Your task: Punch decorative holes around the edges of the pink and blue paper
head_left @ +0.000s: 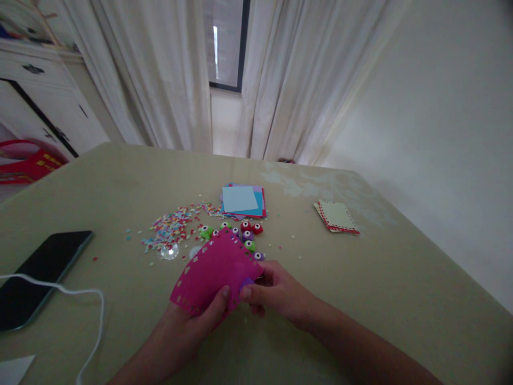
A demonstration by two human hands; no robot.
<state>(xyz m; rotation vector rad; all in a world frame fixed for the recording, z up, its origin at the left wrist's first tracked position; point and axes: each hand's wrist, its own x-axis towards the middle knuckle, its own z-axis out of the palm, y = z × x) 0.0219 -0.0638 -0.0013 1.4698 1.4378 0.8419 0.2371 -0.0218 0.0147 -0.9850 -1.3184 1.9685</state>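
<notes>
A bright pink sheet of paper (216,267) with small shaped holes along its edges is tilted up above the table. My left hand (200,326) grips its lower edge, the thumb lying on top and the fingers hidden beneath. My right hand (276,291) is closed at the sheet's right corner around a small purple craft punch (246,283), mostly covered by the fingers. Just beyond the sheet sit several small red, green and purple punches (248,235) with white round marks. Paper confetti (170,227) is scattered left of them.
Coloured paper sheets (240,199) are stacked farther back, with hole-edged pale cards (339,216) to the right. A dark phone or tablet (44,272) and a white cable (100,310) lie at left. White paper (16,369) shows at the near left corner of the table (393,299).
</notes>
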